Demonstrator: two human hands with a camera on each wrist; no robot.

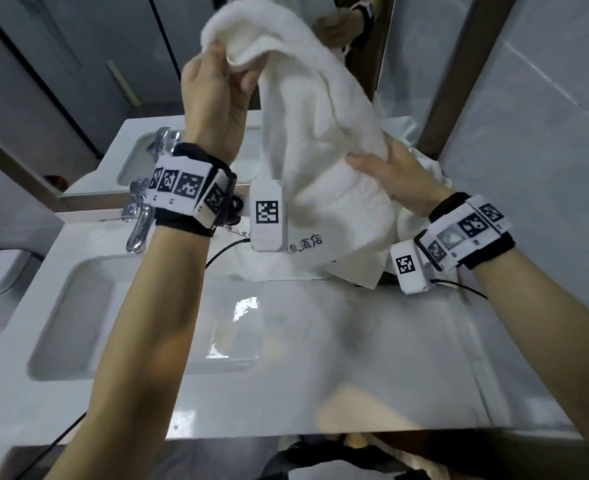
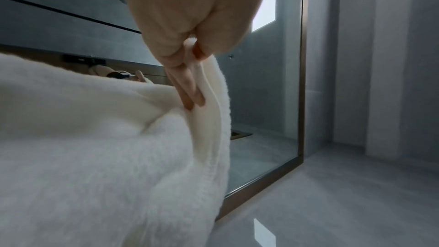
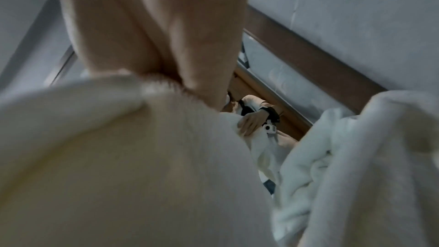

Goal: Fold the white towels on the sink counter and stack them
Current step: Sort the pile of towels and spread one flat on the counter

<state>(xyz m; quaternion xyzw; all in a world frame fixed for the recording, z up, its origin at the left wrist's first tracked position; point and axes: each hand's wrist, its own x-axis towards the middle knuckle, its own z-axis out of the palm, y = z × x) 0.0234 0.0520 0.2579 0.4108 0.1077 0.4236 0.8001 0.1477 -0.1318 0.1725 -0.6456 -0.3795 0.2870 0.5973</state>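
A white towel [image 1: 320, 126] hangs in the air over the back of the counter. My left hand [image 1: 229, 69] is raised high and pinches its top edge; in the left wrist view the fingers [image 2: 190, 89] clamp a folded hem of the towel [image 2: 95, 147]. Lower and to the right, my right hand [image 1: 378, 162] grips the towel's side, thumb in front and fingers hidden behind the cloth. The right wrist view shows that hand [image 3: 180, 82] closed on the towel [image 3: 118, 157]. More white towels [image 1: 421, 220] lie crumpled on the counter behind, one flat with black lettering [image 1: 307, 245].
A white marble counter [image 1: 320, 341] spreads below my arms, with a sink basin [image 1: 75, 317] at left and a chrome faucet [image 1: 139, 220] behind it. A mirror with a brown frame [image 1: 459, 81] backs the counter. A second crumpled towel [image 3: 356, 157] sits right of my right hand.
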